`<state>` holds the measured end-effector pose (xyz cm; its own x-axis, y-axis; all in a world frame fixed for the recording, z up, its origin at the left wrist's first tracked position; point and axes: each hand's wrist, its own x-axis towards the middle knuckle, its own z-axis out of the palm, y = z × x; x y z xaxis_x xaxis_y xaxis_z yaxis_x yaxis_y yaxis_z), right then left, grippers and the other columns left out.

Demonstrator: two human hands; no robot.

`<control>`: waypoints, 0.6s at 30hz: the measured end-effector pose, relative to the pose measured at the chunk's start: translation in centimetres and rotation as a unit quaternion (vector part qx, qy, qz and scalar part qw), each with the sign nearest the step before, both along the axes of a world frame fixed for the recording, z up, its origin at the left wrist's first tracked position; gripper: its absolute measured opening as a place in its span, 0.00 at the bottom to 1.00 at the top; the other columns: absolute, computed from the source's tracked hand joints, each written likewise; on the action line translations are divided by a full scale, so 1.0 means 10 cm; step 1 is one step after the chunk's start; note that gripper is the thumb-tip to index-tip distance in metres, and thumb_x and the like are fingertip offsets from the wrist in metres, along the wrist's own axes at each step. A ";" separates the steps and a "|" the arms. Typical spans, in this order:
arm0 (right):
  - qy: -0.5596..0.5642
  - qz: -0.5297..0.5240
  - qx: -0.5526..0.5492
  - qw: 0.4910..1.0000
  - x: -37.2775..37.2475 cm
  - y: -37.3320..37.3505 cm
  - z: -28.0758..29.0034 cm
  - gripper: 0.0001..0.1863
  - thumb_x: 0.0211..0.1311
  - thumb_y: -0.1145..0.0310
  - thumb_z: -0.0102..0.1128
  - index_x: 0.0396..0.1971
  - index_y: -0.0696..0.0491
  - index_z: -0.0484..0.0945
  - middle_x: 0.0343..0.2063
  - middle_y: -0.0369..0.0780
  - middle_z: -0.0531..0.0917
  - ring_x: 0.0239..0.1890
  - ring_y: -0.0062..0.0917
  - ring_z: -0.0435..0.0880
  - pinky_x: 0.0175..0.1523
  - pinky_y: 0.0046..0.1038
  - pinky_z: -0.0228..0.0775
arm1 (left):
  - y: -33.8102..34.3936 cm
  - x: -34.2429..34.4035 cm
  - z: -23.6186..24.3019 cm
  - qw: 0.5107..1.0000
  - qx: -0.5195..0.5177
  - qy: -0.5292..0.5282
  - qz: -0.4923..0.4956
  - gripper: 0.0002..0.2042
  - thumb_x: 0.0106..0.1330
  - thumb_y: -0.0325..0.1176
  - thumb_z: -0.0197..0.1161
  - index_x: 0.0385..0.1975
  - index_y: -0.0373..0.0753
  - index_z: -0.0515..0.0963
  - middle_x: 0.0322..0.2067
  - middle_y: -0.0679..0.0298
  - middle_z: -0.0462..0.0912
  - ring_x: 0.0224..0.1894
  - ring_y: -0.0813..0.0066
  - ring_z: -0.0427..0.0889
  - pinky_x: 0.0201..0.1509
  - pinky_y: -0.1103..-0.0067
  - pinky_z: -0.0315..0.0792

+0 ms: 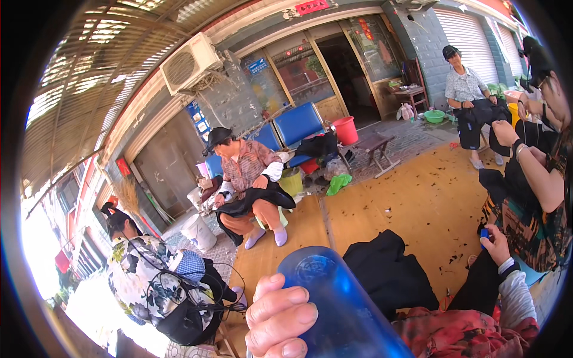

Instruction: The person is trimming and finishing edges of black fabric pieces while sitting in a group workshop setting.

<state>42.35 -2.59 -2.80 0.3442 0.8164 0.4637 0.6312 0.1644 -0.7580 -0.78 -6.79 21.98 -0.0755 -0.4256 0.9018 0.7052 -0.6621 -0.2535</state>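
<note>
My left hand (280,316) is closed round a translucent blue bottle (340,304) at the lower centre. The bottle is tilted, its rounded base facing away from me, and its near end runs out of the picture. Over at the lower right, my right hand (497,246) pinches a small blue cap (484,234) between its fingers. That arm wears a pale sleeve with a dark cuff. Red patterned cloth (459,334) lies close below. Beyond the bottle, a black cloth (388,268) rests in folds on the tan mat (412,197).
One person with black cloth (262,200) sits ahead; others sit at left, far right and near right. Black cables (191,292) hang about the left person. Behind are blue seats (298,124), a red bucket (345,130), a folding stool (375,143) and a white bucket (199,232).
</note>
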 end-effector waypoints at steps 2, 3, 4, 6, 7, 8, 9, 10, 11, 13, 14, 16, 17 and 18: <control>0.011 0.001 0.002 1.000 0.02 -0.01 -0.01 0.21 0.50 0.74 0.58 0.46 0.56 0.67 0.29 0.38 0.74 0.27 0.19 0.73 0.33 0.21 0.68 | -0.09 -0.17 0.03 0.986 -0.034 0.129 -0.101 0.19 0.53 0.29 0.61 0.43 0.41 0.62 0.36 0.60 0.72 0.42 0.67 0.72 0.55 0.71 0.62; 0.011 -0.001 0.004 1.000 0.04 0.00 -0.02 0.21 0.50 0.74 0.58 0.46 0.56 0.67 0.29 0.38 0.74 0.27 0.19 0.73 0.33 0.21 0.68 | -0.13 -0.27 0.04 0.970 -0.060 0.188 -0.142 0.19 0.54 0.28 0.60 0.44 0.40 0.63 0.38 0.58 0.72 0.44 0.63 0.72 0.55 0.68 0.61; 0.003 -0.005 0.002 1.000 0.06 0.00 -0.05 0.21 0.50 0.74 0.58 0.46 0.56 0.67 0.29 0.38 0.74 0.27 0.19 0.73 0.33 0.21 0.68 | -0.19 -0.34 0.06 0.954 -0.086 0.231 -0.172 0.19 0.55 0.27 0.59 0.46 0.40 0.63 0.40 0.56 0.72 0.45 0.60 0.72 0.56 0.65 0.60; -0.004 -0.008 0.001 1.000 0.08 0.00 -0.08 0.21 0.50 0.74 0.58 0.46 0.56 0.67 0.29 0.38 0.74 0.27 0.19 0.73 0.33 0.21 0.68 | -0.23 -0.41 0.07 0.938 -0.116 0.262 -0.196 0.19 0.56 0.26 0.56 0.48 0.39 0.64 0.44 0.51 0.72 0.49 0.53 0.71 0.58 0.58 0.58; -0.014 -0.007 0.005 1.000 0.08 0.01 -0.09 0.21 0.50 0.74 0.58 0.46 0.56 0.67 0.29 0.38 0.74 0.27 0.20 0.73 0.34 0.21 0.68 | -0.23 -0.43 0.08 0.933 -0.122 0.270 -0.203 0.19 0.57 0.25 0.55 0.49 0.39 0.64 0.46 0.48 0.72 0.50 0.49 0.71 0.59 0.55 0.57; -0.025 -0.006 0.008 1.000 0.09 0.02 -0.09 0.21 0.50 0.74 0.58 0.46 0.56 0.67 0.30 0.38 0.75 0.27 0.20 0.73 0.34 0.21 0.69 | -0.23 -0.45 0.06 0.930 -0.127 0.276 -0.206 0.19 0.57 0.25 0.53 0.51 0.39 0.64 0.48 0.46 0.72 0.52 0.45 0.71 0.60 0.52 0.56; -0.024 -0.007 0.010 1.000 0.08 0.02 -0.08 0.21 0.50 0.74 0.58 0.46 0.56 0.67 0.30 0.38 0.75 0.27 0.20 0.73 0.34 0.21 0.69 | -0.27 -0.47 0.00 0.930 -0.125 0.277 -0.206 0.19 0.57 0.25 0.53 0.51 0.39 0.64 0.48 0.46 0.72 0.52 0.45 0.71 0.60 0.52 0.56; -0.019 -0.009 0.008 1.000 0.07 0.00 -0.07 0.21 0.50 0.74 0.59 0.46 0.56 0.67 0.29 0.38 0.75 0.27 0.20 0.73 0.34 0.22 0.69 | -0.32 -0.48 -0.04 0.927 -0.196 0.240 -0.212 0.11 0.62 0.31 0.51 0.44 0.38 0.68 0.42 0.54 0.75 0.49 0.54 0.73 0.59 0.58 0.59; -0.014 -0.012 0.006 1.000 0.06 -0.02 -0.05 0.21 0.50 0.73 0.59 0.46 0.56 0.67 0.29 0.38 0.75 0.27 0.20 0.73 0.34 0.22 0.69 | -0.35 -0.49 -0.07 0.918 -0.265 0.201 -0.216 0.10 0.67 0.36 0.48 0.38 0.38 0.72 0.37 0.62 0.78 0.46 0.62 0.75 0.57 0.64 0.63; -0.011 -0.014 0.002 1.000 0.04 -0.03 -0.02 0.20 0.50 0.73 0.59 0.45 0.56 0.68 0.29 0.38 0.75 0.28 0.20 0.73 0.34 0.22 0.69 | -0.36 -0.48 -0.05 0.919 -0.256 0.203 -0.220 0.10 0.68 0.36 0.47 0.38 0.38 0.72 0.37 0.61 0.78 0.47 0.63 0.75 0.58 0.64 0.61; -0.009 -0.016 -0.002 1.000 0.03 -0.03 -0.01 0.20 0.50 0.73 0.59 0.45 0.56 0.68 0.29 0.38 0.75 0.28 0.20 0.73 0.34 0.22 0.69 | -0.36 -0.47 -0.04 0.920 -0.247 0.205 -0.223 0.09 0.68 0.35 0.47 0.38 0.38 0.72 0.37 0.61 0.78 0.47 0.63 0.75 0.59 0.65 0.60; -0.009 -0.016 -0.003 1.000 0.03 -0.05 0.00 0.20 0.50 0.73 0.59 0.45 0.56 0.68 0.29 0.38 0.74 0.28 0.20 0.73 0.34 0.22 0.69 | -0.37 -0.46 -0.07 0.919 -0.252 0.200 -0.226 0.09 0.68 0.35 0.47 0.38 0.38 0.72 0.37 0.61 0.78 0.47 0.63 0.75 0.59 0.65 0.61; -0.010 -0.015 -0.005 1.000 0.03 -0.05 0.01 0.20 0.50 0.73 0.59 0.45 0.56 0.68 0.30 0.38 0.74 0.28 0.20 0.73 0.34 0.22 0.69 | -0.37 -0.46 -0.08 0.918 -0.257 0.195 -0.228 0.09 0.68 0.35 0.46 0.39 0.39 0.72 0.37 0.60 0.78 0.47 0.62 0.75 0.59 0.64 0.61; -0.010 -0.016 -0.005 1.000 0.03 -0.05 0.01 0.20 0.50 0.73 0.59 0.45 0.56 0.68 0.30 0.38 0.74 0.28 0.20 0.73 0.34 0.22 0.69 | -0.36 -0.45 -0.06 0.918 -0.257 0.195 -0.229 0.09 0.68 0.35 0.46 0.39 0.39 0.72 0.37 0.60 0.78 0.47 0.62 0.75 0.59 0.64 0.61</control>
<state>42.61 -3.08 -2.73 0.3612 0.8097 0.4625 0.6507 0.1364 -0.7470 -5.33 -10.37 21.38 0.2316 0.0598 0.9710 0.2451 -0.9695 0.0013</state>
